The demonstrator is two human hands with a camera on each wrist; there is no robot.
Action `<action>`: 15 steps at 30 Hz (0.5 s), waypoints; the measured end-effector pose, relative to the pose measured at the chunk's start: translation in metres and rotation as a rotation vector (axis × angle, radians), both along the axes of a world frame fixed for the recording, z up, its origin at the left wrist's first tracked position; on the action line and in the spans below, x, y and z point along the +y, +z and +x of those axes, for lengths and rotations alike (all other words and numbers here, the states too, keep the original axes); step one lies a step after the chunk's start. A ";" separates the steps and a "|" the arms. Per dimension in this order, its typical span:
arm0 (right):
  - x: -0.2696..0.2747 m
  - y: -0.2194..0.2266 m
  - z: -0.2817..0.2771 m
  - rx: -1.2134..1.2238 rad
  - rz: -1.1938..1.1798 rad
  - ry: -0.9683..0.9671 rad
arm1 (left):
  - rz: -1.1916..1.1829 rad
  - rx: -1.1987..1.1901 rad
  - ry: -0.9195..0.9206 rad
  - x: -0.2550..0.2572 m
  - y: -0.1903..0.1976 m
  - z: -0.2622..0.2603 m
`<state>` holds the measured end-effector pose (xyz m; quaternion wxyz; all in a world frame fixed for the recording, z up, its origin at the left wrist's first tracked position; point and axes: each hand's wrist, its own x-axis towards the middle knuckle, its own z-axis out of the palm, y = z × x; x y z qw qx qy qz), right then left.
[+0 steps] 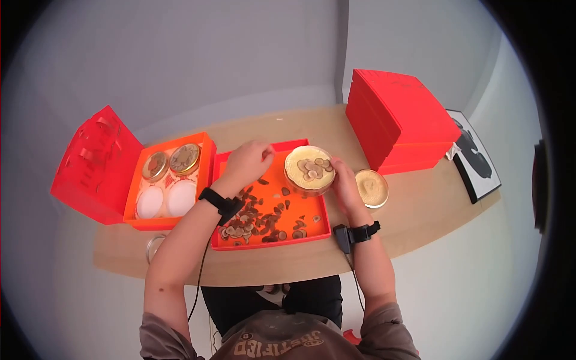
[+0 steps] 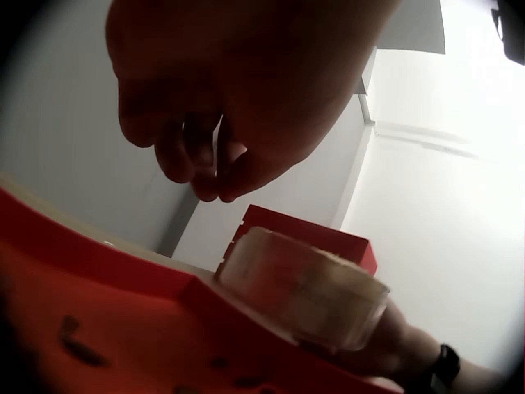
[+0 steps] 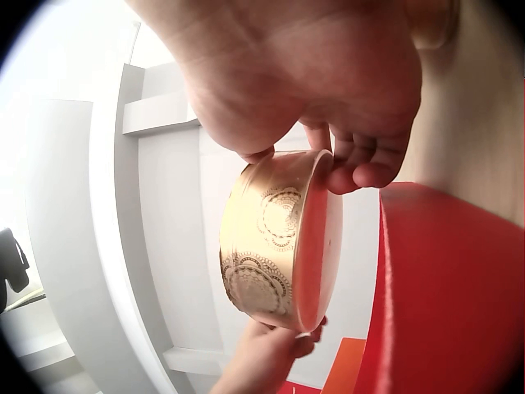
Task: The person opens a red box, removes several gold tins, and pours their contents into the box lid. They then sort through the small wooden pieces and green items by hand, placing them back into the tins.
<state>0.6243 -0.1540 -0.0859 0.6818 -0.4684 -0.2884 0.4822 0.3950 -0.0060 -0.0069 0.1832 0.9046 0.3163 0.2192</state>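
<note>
My right hand [image 1: 346, 187] grips the side of a round gold-patterned container [image 3: 261, 238], raised over the right edge of a shallow red tray [image 1: 288, 243]. Brown slices [image 1: 313, 170] lie on the container's cream-coloured top. To its left, over the tray's back part, is my left hand [image 1: 247, 165], its fingers curled and thumb meeting fingertips; whether a slice is between them cannot be made out. The left wrist view shows this left hand [image 2: 238, 98] above and apart from the container [image 2: 299, 283]. Many dark slices [image 1: 258, 219] lie scattered on the tray's orange floor.
At left an open red box [image 1: 129, 201] contains two lidded jars [image 1: 185, 159] and two white round pieces [image 1: 150, 203]. A round gold-rimmed tin [image 1: 372, 188] stands right of the tray. Behind it is a large red box [image 1: 396, 120], with a framed picture [image 1: 477, 162] farther right.
</note>
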 end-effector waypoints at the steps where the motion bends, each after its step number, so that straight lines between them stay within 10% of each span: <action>1: 0.000 -0.001 0.000 -0.009 -0.012 0.004 | 0.001 0.166 0.051 0.001 -0.008 -0.004; 15: 0.004 -0.007 -0.002 -0.012 0.026 -0.085 | 0.310 0.571 -0.215 -0.022 -0.053 0.004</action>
